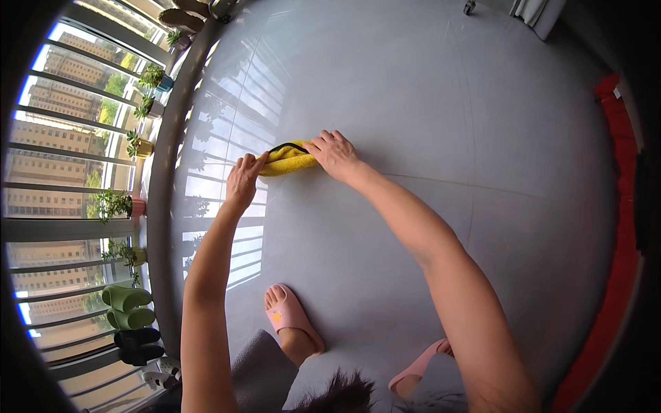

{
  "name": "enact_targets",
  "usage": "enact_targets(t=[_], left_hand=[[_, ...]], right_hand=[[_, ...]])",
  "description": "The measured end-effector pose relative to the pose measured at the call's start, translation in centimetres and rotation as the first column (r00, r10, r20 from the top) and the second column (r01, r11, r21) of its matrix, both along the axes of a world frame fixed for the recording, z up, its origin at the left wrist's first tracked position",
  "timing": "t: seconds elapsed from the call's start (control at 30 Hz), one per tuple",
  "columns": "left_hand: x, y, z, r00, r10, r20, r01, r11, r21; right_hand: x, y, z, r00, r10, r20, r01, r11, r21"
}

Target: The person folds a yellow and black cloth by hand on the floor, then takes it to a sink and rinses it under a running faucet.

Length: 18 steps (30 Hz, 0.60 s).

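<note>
A folded yellow towelling cloth (289, 162) with a black edging is stretched between my two hands, in front of me over the grey tiled floor (372, 248). My left hand (244, 179) grips its left end, thumb laid along the top. Its right end is held by my right hand (334, 154), fingers bent over it. A shadow falls on the tiles just beneath the cloth. Below my arms show my feet in pink slippers (294, 317), set apart on the floor.
Potted succulents (147, 106) line a ledge by the barred window on the left. Green clogs (128, 307) and black slippers (138, 346) stand farther down that ledge. Red fabric (622, 186) runs along the right edge. A small caster (469, 7) touches the floor at the top.
</note>
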State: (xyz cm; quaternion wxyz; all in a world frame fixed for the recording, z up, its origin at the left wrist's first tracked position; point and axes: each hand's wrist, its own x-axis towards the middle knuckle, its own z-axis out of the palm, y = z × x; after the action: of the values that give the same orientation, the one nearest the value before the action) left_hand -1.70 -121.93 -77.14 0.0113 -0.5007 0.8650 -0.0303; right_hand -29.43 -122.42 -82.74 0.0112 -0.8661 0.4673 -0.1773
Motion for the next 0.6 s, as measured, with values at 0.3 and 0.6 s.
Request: enact_targets(t=[0.3, 0.6], left_hand=[[2.6, 10.3, -3.6, 0.920, 0.383, -0.085, -0.357, 0.907, 0.222], [-27.1, 25.6, -3.8, 0.964, 0.047, -0.260, 0.092, 0.864, 0.495]], right_hand=[[5.2, 0.0, -2.5, 0.978, 0.166, 0.125, -0.172, 0.984, 0.039], [-18.7, 11.2, -2.1, 0.990, 0.115, 0.077, -0.114, 0.993, -0.019]])
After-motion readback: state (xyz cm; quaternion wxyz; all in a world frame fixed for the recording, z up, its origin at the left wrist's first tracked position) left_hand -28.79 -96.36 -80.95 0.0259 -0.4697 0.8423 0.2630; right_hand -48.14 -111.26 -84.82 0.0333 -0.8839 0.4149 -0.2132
